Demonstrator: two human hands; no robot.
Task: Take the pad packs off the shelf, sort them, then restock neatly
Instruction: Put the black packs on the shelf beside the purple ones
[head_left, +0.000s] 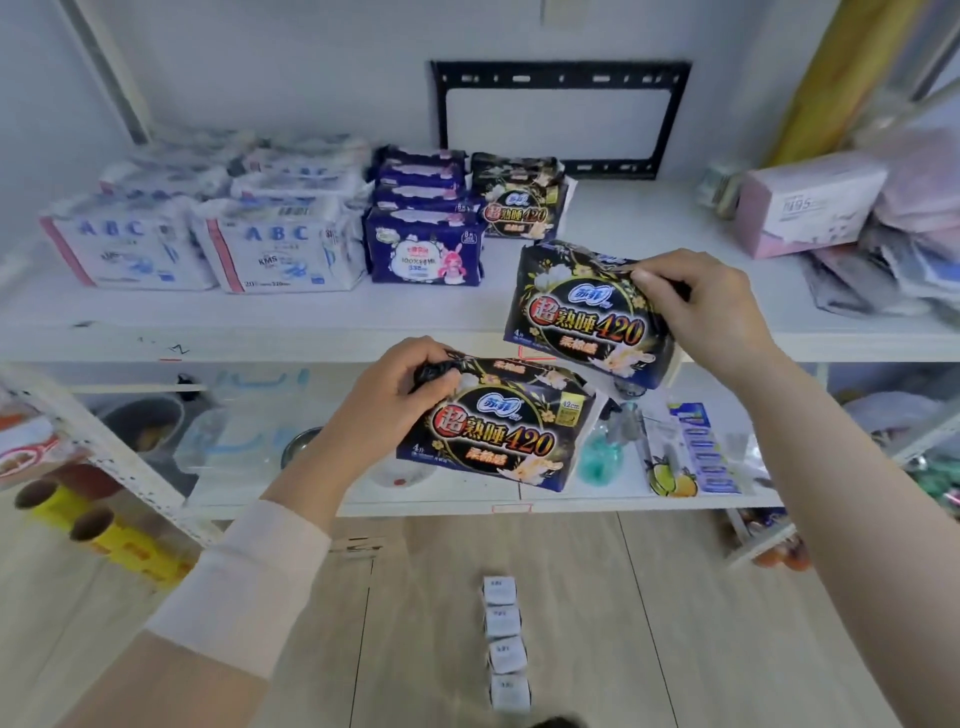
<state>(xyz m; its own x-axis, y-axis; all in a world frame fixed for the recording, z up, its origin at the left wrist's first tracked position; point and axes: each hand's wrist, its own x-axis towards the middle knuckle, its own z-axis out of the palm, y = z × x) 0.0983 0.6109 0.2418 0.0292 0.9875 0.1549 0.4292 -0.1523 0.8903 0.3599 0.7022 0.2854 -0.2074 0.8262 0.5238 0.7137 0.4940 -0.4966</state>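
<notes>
My left hand (387, 395) grips the top left corner of a black "420" pad pack (498, 431), held in the air in front of the lower shelf. My right hand (696, 306) grips the top right corner of a second black "420" pack (582, 317), held just above the front edge of the white upper shelf (363, 317). On that shelf stand white ABC packs (280, 249) at the left, navy packs with a pink rabbit (423, 249) in the middle, and one more black "420" pack (519, 202) behind them.
A pink box (810, 208) and a heap of mixed packs (893, 270) fill the shelf's right end. The lower shelf (597, 501) holds bowls, clear containers and small goods. Several small white packets (504, 644) lie in a line on the wooden floor. Yellow rolls (98, 530) sit at the left.
</notes>
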